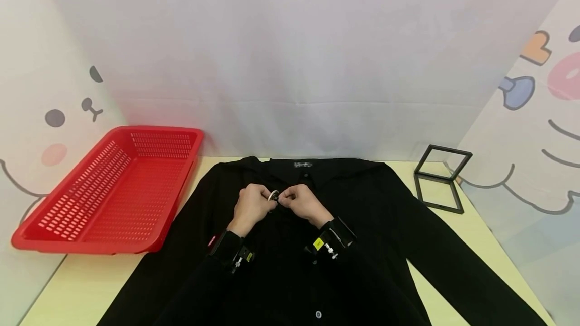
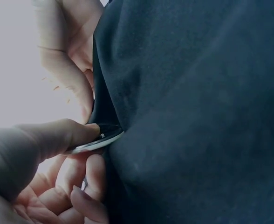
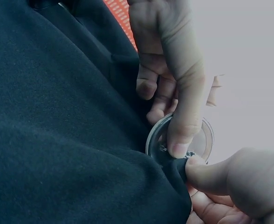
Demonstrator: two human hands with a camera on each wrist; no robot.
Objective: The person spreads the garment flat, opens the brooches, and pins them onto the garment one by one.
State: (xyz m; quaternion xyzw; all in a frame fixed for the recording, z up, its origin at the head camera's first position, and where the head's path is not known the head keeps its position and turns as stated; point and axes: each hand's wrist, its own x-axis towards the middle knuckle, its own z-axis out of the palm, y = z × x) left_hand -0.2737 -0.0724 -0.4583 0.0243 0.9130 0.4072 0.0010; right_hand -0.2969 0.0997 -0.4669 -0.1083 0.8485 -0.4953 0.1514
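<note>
A black button-up shirt lies spread over the table, collar at the far side. Above its chest, my left hand pinches a round clear disc with a pale rim between thumb and fingers. In the right wrist view the left thumb presses shirt cloth onto the disc's face, where a small shiny bit shows. Close beside it, my right hand pinches the edge of the cloth at the disc's rim. The left wrist view shows the disc edge-on, with cloth running up to the right fingers.
A red plastic basket with slotted walls stands on the left of the pale table. At the far right is a black hinged pair of square frames. A white curtain hangs behind the table, between printed side panels.
</note>
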